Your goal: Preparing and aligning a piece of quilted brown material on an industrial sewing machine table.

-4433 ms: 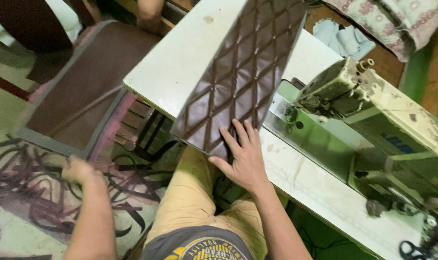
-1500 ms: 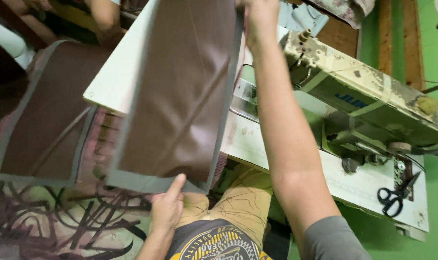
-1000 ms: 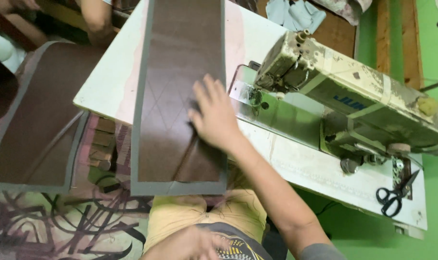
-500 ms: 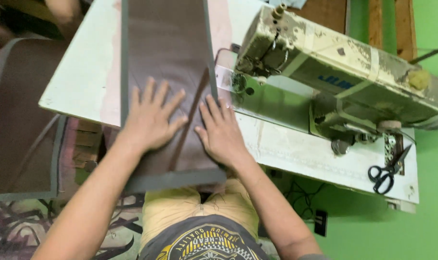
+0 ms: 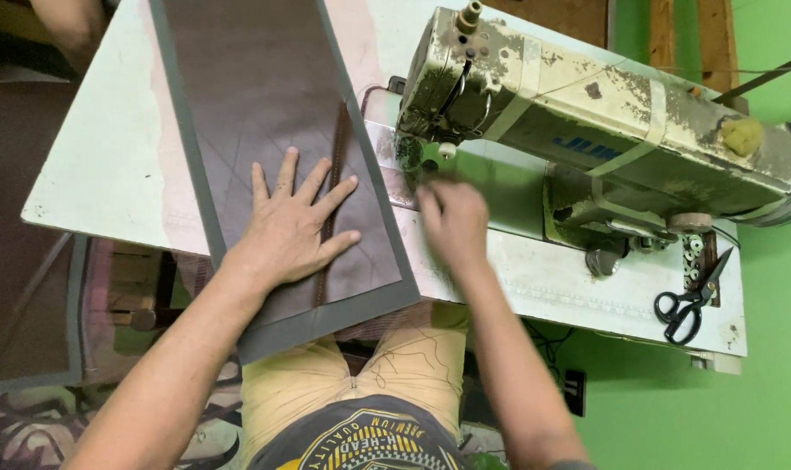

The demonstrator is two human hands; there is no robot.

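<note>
Since half a second ago, the right hand [image 5: 452, 218] has lifted off the brown panel [image 5: 274, 130] and moved toward the sewing machine [image 5: 587, 113] needle area; it is blurred, so its finger state cannot be told. Left hand [image 5: 291, 231] lies flat on the panel, fingers spread, grasping nothing. Panel rests on the white table [image 5: 100, 183], near edge overhanging toward the lap. Judgement: steady downward pressure and a square edge alignment at the presser foot would keep the seam true. Scissors [image 5: 687, 300] lie well apart.
</note>
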